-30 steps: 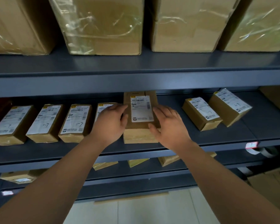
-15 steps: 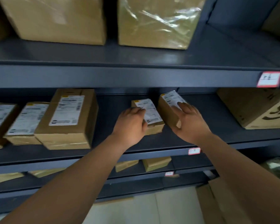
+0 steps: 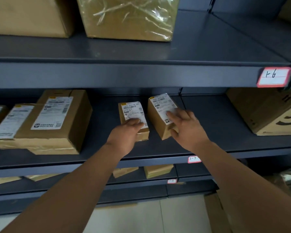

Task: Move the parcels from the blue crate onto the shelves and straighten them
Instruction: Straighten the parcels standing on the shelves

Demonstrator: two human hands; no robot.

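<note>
- The left small parcel (image 3: 133, 110) lies flat on the middle shelf (image 3: 208, 132), label up, its long side running from near to far.
- The right small parcel (image 3: 160, 111) sits just beside it on the same shelf. It is turned slightly, so its far end leans toward the right, and a narrow gap separates the two.
- The left hand (image 3: 126, 133) lies palm down over the near end of the left small parcel, fingers bent across the label. The thumb is hidden, so I cannot tell whether it clasps the box or only presses on it.
- The right hand (image 3: 186, 130) is spread wide, with straight fingers touching the label of the right small parcel and the thumb against its near right face (both hands are a little blurred).
- To the left on the same shelf stands a larger parcel (image 3: 57, 118), and another labelled parcel (image 3: 12, 120) touches its left side.
- A big printed carton (image 3: 265, 111) sits at the right end of this level.
- A red-edged tag (image 3: 194, 159) reading 1-7 is stuck on the shelf's front edge, near the right forearm.
- The upper shelf (image 3: 191, 47) carries a plastic-wrapped box (image 3: 129, 17) and a plain box (image 3: 29, 14). Its own tag (image 3: 274, 76) reads 1-6.
- More parcels (image 3: 158, 170) lie on the level below.
</note>
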